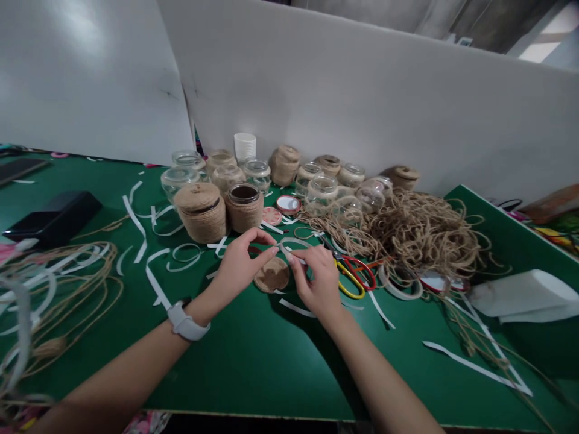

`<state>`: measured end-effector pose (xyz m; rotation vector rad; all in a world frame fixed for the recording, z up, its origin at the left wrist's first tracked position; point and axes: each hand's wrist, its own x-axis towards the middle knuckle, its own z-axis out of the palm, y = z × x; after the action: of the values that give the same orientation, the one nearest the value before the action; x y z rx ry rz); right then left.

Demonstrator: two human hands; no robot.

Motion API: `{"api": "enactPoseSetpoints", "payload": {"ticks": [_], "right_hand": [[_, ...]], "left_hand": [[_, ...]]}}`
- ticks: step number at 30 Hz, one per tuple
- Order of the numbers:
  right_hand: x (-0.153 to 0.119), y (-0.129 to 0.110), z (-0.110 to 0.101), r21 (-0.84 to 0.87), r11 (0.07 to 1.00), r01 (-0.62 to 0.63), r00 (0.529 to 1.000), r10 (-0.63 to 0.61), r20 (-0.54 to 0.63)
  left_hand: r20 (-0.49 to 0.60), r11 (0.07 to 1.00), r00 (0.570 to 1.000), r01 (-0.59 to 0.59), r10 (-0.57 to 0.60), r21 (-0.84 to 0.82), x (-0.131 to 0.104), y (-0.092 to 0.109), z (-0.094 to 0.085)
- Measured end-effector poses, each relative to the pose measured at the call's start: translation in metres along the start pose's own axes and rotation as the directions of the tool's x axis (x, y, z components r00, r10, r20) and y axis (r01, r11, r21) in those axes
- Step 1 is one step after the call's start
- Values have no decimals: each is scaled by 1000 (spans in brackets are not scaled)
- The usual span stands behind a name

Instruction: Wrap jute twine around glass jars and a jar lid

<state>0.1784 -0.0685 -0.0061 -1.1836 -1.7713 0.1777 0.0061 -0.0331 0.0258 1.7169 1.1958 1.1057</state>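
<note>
My left hand [244, 259], with a pale watch on its wrist, pinches one end of a thin whitish strip of tape [294, 242]. Opposite it, my right hand [319, 277] has thumb and finger closed on the same strip, which curls up between the two hands. Just below the fingertips a round jute-covered lid [272, 276] lies flat on the green table, partly hidden by my left hand. Scissors [353, 278] with red and yellow handles rest beside my right hand. Behind my left hand stand two jute-wrapped jars [202, 220], the larger with a jute-covered lid.
Several glass jars [321, 193] and stacked white cups [245, 146] stand along the back wall. A heap of jute cord [425, 232] and a tape roll [400, 284] lie to the right. On the left are a black tape dispenser [52, 217] and loose cord [85, 301]; white strips are scattered around.
</note>
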Motion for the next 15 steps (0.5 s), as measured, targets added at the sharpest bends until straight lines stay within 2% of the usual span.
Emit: {"api": "enactPoseSetpoints", "payload": {"ticks": [4,11,15], "right_hand": [[0,0,0,-62,998,2,1000,-1,30],[-1,4,5,-163,985,-61,994,75,83],[-1,4,7,-162,987,-22,997,33,66]], "left_hand": [[-14,995,997,-75,76,60,-2,2,1],[12,984,989,-151,151,93,-5,4,4],[50,964,986,-165,159,207,-2,1,3]]}}
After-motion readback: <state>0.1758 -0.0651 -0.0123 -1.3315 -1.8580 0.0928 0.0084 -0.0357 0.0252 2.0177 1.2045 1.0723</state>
